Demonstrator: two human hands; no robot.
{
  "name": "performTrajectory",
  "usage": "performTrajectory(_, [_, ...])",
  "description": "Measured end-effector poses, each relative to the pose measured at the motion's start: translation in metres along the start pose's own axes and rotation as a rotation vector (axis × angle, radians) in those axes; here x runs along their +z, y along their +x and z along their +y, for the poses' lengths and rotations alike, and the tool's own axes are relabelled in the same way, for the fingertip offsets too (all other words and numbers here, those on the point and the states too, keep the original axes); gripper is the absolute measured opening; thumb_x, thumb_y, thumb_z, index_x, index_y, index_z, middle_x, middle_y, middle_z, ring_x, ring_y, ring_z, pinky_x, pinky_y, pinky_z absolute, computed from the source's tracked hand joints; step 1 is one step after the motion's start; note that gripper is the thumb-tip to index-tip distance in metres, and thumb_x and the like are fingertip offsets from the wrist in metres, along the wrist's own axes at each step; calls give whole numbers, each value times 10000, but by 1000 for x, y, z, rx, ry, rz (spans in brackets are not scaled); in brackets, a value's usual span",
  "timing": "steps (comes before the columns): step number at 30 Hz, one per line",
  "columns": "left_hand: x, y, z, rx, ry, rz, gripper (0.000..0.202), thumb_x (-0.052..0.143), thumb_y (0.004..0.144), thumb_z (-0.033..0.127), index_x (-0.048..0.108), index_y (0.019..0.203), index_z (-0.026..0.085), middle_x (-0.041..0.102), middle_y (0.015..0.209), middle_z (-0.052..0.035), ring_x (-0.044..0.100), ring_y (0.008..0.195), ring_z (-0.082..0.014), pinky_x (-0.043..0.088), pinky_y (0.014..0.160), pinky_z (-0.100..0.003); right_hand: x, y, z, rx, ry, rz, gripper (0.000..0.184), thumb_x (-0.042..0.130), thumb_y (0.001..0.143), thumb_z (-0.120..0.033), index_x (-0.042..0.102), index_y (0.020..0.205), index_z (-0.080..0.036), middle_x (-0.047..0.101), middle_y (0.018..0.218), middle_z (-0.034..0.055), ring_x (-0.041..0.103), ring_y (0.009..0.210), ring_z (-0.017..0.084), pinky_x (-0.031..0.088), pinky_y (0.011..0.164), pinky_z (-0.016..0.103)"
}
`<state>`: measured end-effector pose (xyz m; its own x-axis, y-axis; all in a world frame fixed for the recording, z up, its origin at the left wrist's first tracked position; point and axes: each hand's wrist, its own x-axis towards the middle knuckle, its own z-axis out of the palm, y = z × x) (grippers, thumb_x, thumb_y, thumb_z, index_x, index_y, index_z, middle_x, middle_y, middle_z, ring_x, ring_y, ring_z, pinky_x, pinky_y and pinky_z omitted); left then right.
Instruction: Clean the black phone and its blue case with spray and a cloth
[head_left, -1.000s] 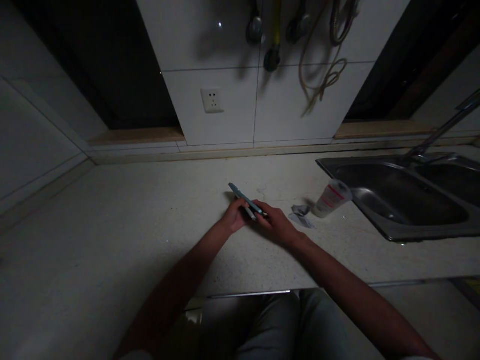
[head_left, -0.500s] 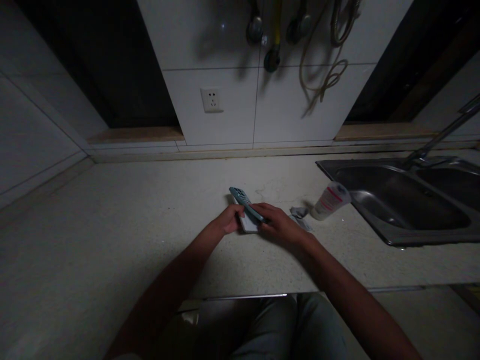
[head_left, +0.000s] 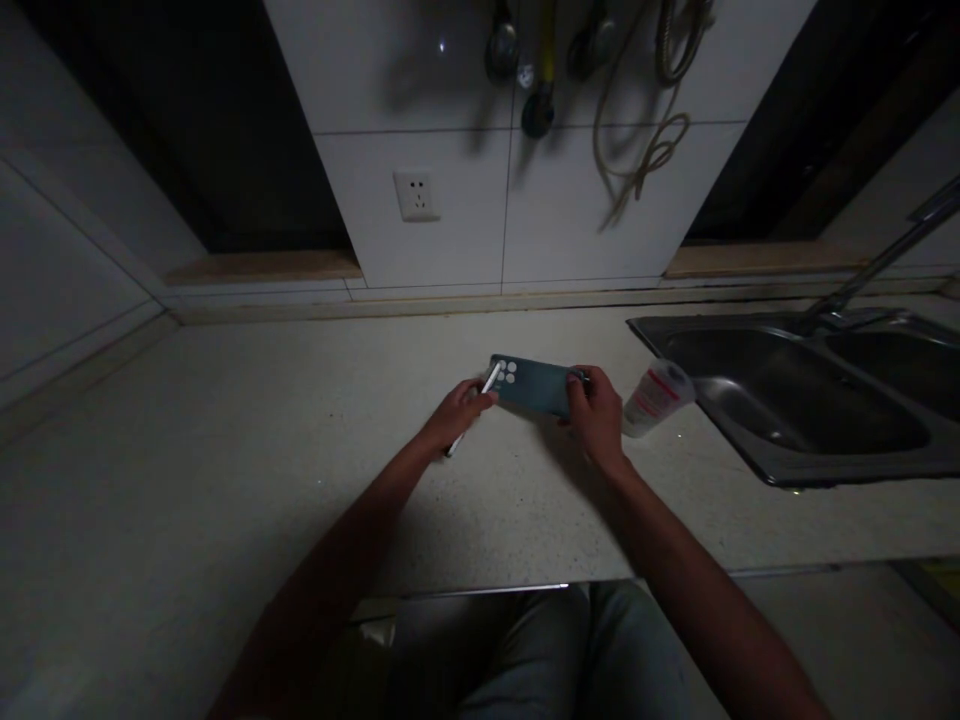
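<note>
My right hand is closed on the right end of a teal phone case, held up over the counter. Pale round camera holes show at the case's left end. My left hand grips a slim white phone, turned nearly edge-on, so its faces are hard to see. The phone's upper end overlaps the left end of the case; whether they touch I cannot tell. Close to the right of my right hand is a clear plastic cup with red print, leaning on the counter.
A steel double sink with a tap is set into the pale counter at the right. On the tiled wall are a socket, pipe valves and a hanging cord. The counter's front edge runs just before my legs.
The case has come away from the phone and turned broadside, moving right with my right hand. My left hand has tilted the phone edge-on. The grey crumpled piece is now hidden.
</note>
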<state>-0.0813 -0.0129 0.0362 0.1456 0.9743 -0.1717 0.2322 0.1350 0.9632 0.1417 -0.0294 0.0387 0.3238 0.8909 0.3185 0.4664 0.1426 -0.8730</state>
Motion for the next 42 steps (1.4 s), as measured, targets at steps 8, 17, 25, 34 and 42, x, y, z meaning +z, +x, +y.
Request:
performTrajectory(8, [-10,-4,-1,20,834,322,724,612,819,585,447,1426,227,638,1263,-161,638,1111,-324,497,886,-422,-3,4,-2,67,-385,-243,484,506,828,-293,506,1293,-158,719,895,90,650,797,236,452,691,309])
performTrajectory(17, [-13,-3,-10,-98,1111,333,750,516,838,664,439,1408,182,572,1235,-212,649,1082,-360,506,860,-435,5,-8,-5,-125,-681,-787,484,490,917,-292,495,1379,-147,728,1135,171,682,1007,280,436,785,320])
performTrajectory(25, [-12,-2,-14,-71,1183,347,850,481,887,647,327,1503,81,536,1302,-273,599,1152,-355,482,905,-411,6,-13,-7,-211,-770,-818,573,427,926,-273,364,1477,-126,720,1132,187,688,988,294,425,739,322])
performTrajectory(34, [4,-5,-11,8,1277,422,700,494,932,467,390,1449,7,522,1359,-285,485,1244,-357,407,1006,-449,6,-15,-14,-218,-786,-826,564,407,949,-281,363,1491,-129,709,1166,199,683,1012,297,446,793,344])
performTrajectory(42, [5,-7,-14,29,1300,416,691,481,930,439,404,1433,-30,534,1329,-297,488,1221,-370,408,984,-462,6,-17,-14,-228,-780,-828,590,447,931,-267,348,1498,-132,710,1148,207,687,992,301,454,785,346])
